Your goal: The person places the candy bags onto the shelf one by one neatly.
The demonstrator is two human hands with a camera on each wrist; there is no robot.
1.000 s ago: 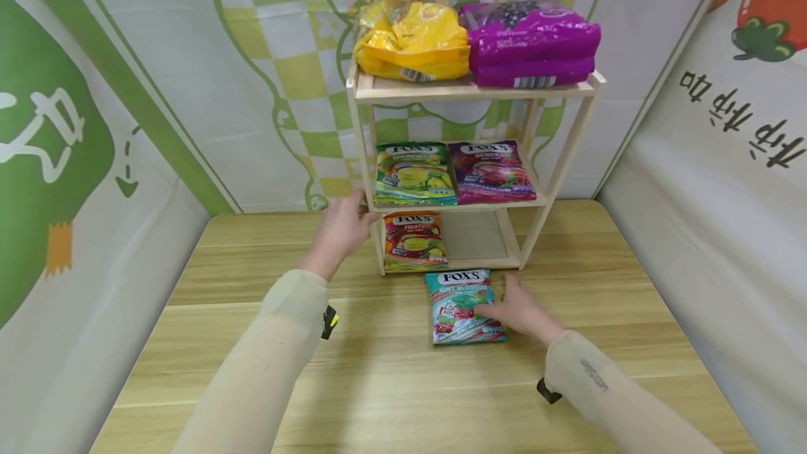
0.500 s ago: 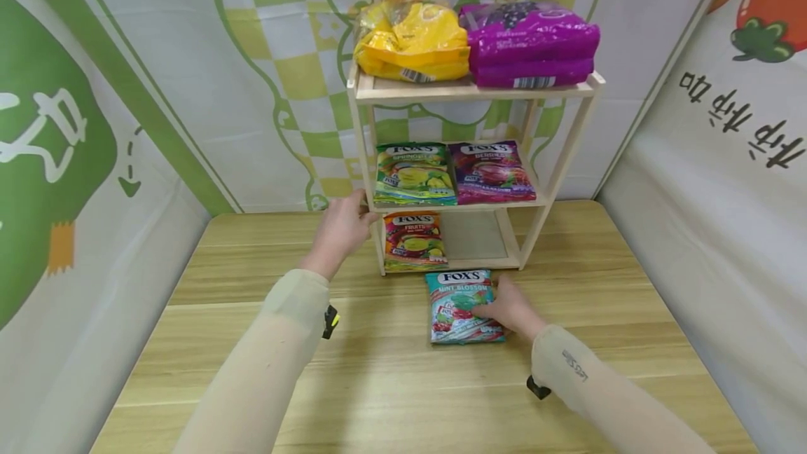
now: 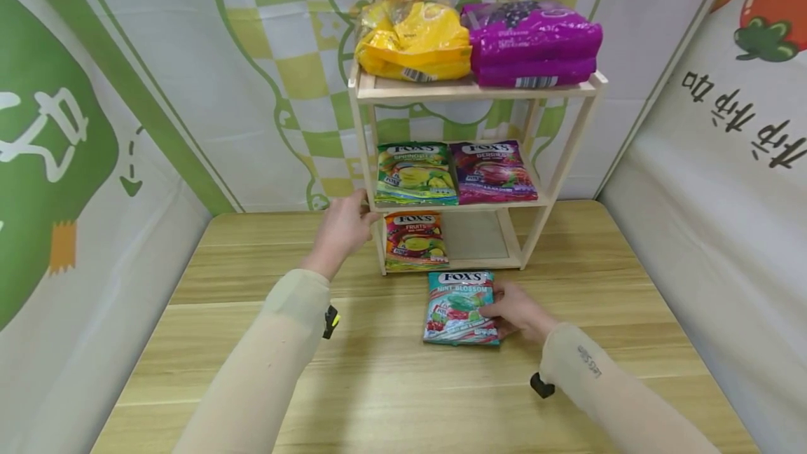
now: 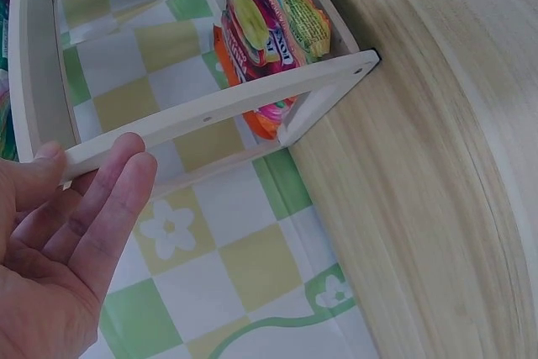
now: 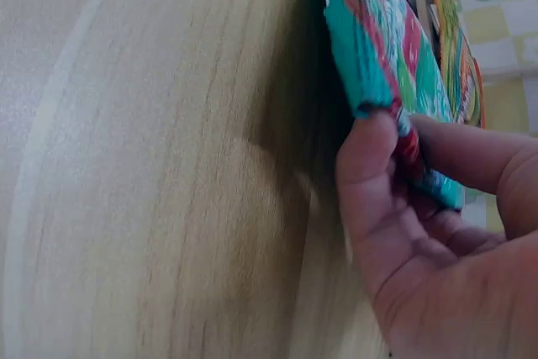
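Note:
My right hand (image 3: pixel 522 310) pinches the right edge of a teal Fox's mint candy bag (image 3: pixel 462 308), thumb on its front and fingers behind. In the right wrist view the candy bag (image 5: pixel 395 48) stands tilted close over the wooden table. My left hand (image 3: pixel 343 230) grips the left upright of a small wooden shelf (image 3: pixel 454 93), thumb and fingers on either side of the post in the left wrist view. An orange Fox's fruits bag (image 3: pixel 416 240) leans on the bottom tier at left, beside a bare stretch of that tier.
Green (image 3: pixel 416 174) and purple Fox's bags (image 3: pixel 494 172) lean on the middle tier. A yellow bag (image 3: pixel 412 40) and a larger purple bag (image 3: pixel 536 44) lie on top. Printed cloth walls (image 3: pixel 265 125) enclose the wooden table (image 3: pixel 378 398) at the back and sides.
My right hand has closed on the mint candy bag's edge, and the bag has tilted and shifted slightly left at its lower end. My left hand stays on the shelf post.

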